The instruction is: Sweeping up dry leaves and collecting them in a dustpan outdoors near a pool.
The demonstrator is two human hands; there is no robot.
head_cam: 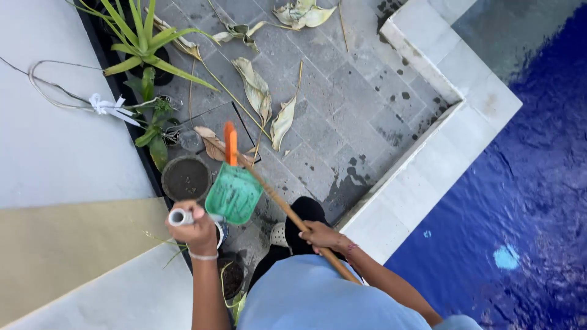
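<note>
Dustpan (234,193) — green, with a pale pipe-like handle (181,217) — hangs just left of the picture's middle, above the grey paved floor (361,104). Its handle end sits in the left hand (197,231), whose grip is clenched around the pipe at about 7 o'clock from the pan. The right hand (320,234), at 4 o'clock from the pan, has its grip closed on a long wooden stick (287,211) that runs diagonally from the person's body up toward 11 o'clock, passing just beside the pan's right edge and ending by an orange piece (230,143) above the pan; whether stick and pan touch I cannot tell. Dry yellowed leaves (257,88) lie scattered on the paving at 12 o'clock. A spiky green plant (142,43) stands at 10 o'clock along the dark strip beside a pale wall — a round dark pot (185,178) sits just left of the pan. Blue pool water (526,201) fills the 3 o'clock side behind a white stone edge (428,165).
</note>
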